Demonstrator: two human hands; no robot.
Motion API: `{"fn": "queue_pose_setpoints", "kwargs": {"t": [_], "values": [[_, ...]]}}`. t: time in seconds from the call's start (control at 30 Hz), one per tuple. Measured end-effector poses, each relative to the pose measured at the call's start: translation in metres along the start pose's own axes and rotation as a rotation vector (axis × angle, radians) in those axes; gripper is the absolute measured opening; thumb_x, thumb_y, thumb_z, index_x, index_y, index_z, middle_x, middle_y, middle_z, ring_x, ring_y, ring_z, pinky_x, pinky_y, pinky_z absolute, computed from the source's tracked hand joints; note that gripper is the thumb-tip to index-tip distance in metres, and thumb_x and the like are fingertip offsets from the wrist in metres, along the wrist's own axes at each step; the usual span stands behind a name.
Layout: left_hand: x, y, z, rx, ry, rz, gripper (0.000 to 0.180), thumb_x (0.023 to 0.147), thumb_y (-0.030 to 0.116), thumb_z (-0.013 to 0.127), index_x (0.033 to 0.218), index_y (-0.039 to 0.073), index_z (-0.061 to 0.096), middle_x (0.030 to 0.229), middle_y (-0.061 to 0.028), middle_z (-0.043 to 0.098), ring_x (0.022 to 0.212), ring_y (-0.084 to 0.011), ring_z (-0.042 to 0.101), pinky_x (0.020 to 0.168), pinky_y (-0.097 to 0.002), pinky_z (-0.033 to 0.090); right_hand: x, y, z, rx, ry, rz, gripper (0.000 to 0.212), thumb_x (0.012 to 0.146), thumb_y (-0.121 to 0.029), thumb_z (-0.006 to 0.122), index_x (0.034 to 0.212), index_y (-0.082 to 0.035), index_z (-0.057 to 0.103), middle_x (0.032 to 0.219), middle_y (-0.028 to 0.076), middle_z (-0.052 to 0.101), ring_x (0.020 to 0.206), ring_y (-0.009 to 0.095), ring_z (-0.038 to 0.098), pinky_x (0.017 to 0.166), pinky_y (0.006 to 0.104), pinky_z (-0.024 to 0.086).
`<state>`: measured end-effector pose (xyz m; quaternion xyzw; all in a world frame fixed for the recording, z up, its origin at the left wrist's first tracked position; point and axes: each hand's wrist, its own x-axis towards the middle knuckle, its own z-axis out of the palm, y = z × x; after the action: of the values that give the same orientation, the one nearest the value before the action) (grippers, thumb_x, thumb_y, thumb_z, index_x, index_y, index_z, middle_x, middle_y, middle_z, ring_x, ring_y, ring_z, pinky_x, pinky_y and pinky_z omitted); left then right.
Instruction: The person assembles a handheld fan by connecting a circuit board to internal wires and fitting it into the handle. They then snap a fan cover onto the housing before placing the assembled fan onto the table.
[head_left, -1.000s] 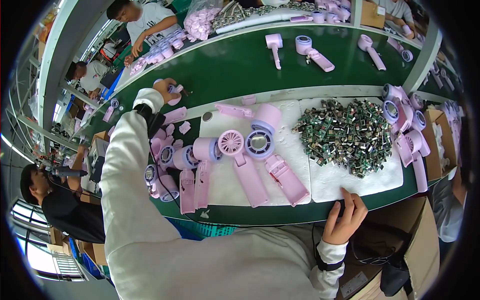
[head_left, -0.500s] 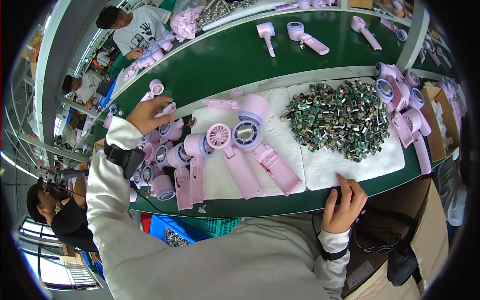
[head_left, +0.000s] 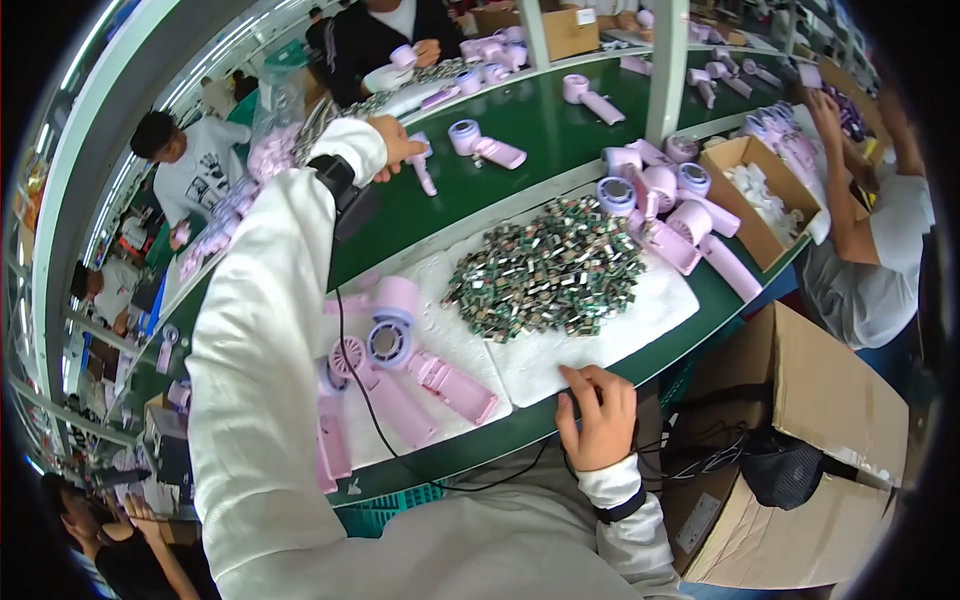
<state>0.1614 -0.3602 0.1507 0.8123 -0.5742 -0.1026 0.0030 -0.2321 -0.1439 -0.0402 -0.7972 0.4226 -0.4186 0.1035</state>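
My left hand (head_left: 397, 148) is stretched far out over the green belt. Its fingers close on the head of a pink handheld fan (head_left: 427, 172), whose handle points toward me. Below, my right hand (head_left: 603, 418) holds nothing, thumb and fingers apart, by the near edge of a white foam board (head_left: 535, 375). A heap of small green circuit boards (head_left: 550, 270) lies on the foam. On its left part are an opened pink fan handle (head_left: 452, 388) and a fan with a grille (head_left: 390, 395). My left sleeve hides part of the fans there.
More pink fans (head_left: 485, 145) lie along the green belt (head_left: 520, 185). Fan bodies (head_left: 665, 205) pile up on the right beside a cardboard box (head_left: 765, 240). A larger open carton (head_left: 830, 400) stands to my right. A black cable (head_left: 365, 395) hangs across the foam. Other people work around the belt.
My left hand has moved from the fan pile at the left, out and forward to a fan on the belt. The view has turned right; my right hand stays at the foam edge.
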Motion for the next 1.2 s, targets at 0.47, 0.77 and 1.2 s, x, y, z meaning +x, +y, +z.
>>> {"fn": "queue_pose_setpoints", "kwargs": {"t": [0.47,0.77,1.2], "values": [[0.126,-0.083,0.081,-0.239,-0.005,-0.17,0.043,0.102,0.037,0.052,0.12,-0.001,0.06,0.074,-0.0138,0.068,0.05,-0.0264,0.062,0.046,-0.0426,0.048,-0.005,0.002,0.008,0.044,0.001,-0.015,0.036,0.087,-0.021,0.07,0.123,-0.017,0.068,0.113,0.002,0.061,0.099,0.024,0.059,0.088,0.0379,0.047],[-0.141,0.076,0.078,-0.586,-0.092,0.668,0.035,0.107,0.033,0.051,0.116,0.0,0.056,0.075,-0.0117,0.058,0.057,-0.0235,0.055,0.052,-0.0405,0.042,0.008,-0.006,-0.018,0.292,0.079,0.091,0.03,0.086,-0.007,0.073,0.116,-0.01,0.07,0.102,0.008,0.064,0.089,0.023,0.061,0.079,0.0343,0.049],[-0.209,0.123,0.154,-0.197,-0.438,1.011,0.028,0.106,0.028,0.052,0.098,0.0,0.051,0.065,-0.0224,0.061,0.063,-0.0461,0.061,0.057,-0.0515,0.047,0.004,-0.01,-0.041,0.286,0.093,0.388,0.029,0.091,-0.006,0.071,0.12,-0.007,0.072,0.076,0.008,0.063,0.058,0.014,0.057,0.056,0.0297,0.047]]}}
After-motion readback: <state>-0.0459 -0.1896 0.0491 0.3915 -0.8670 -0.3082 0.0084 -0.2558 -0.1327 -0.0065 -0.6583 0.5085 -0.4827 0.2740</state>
